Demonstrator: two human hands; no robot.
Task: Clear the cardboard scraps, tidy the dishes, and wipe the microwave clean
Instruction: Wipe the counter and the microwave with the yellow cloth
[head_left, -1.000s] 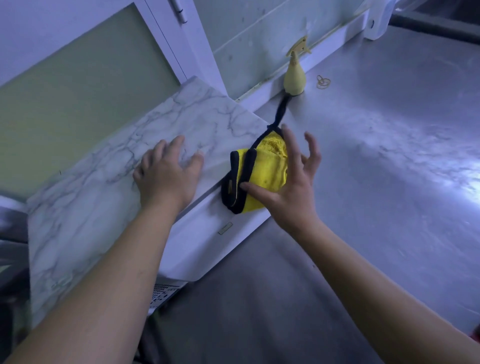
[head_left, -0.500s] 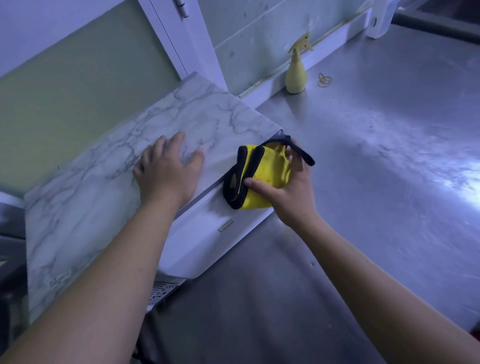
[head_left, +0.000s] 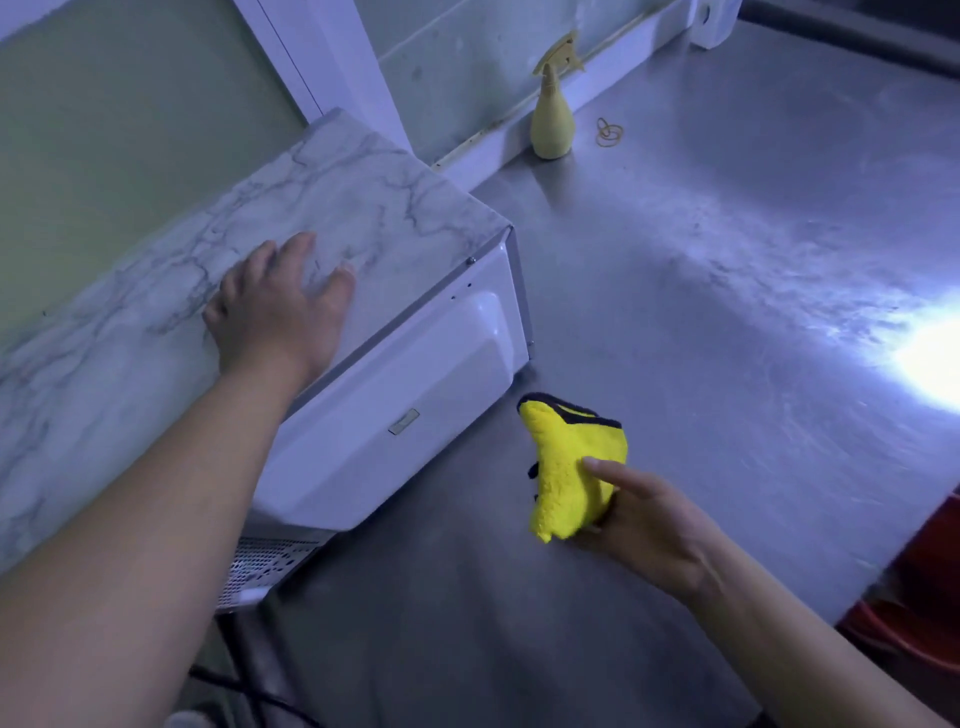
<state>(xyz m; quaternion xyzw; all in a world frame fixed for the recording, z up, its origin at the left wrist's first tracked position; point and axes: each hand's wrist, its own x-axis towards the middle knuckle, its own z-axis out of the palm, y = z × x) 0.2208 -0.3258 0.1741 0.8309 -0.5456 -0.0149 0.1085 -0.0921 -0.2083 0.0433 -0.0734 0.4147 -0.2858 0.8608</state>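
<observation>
The white microwave (head_left: 415, 395) stands at the left on the steel counter, its top covered in a marble pattern. My left hand (head_left: 275, 312) rests flat on that marble top near the front edge, fingers spread. My right hand (head_left: 644, 519) holds a folded yellow cloth (head_left: 566, 467) with black trim, lifted off the microwave and hanging above the counter to the right of its white side.
A pale yellow spray bottle (head_left: 551, 124) stands by the back wall, with rubber bands (head_left: 609, 132) beside it. The steel counter (head_left: 727, 291) stretches to the right with a bright glare spot. Something red (head_left: 914, 613) sits below the counter's right edge. A black cable (head_left: 244, 691) runs under the microwave.
My right hand has pulled the yellow cloth away from the microwave's side, down and to the right. My left hand has stayed flat on the marble top.
</observation>
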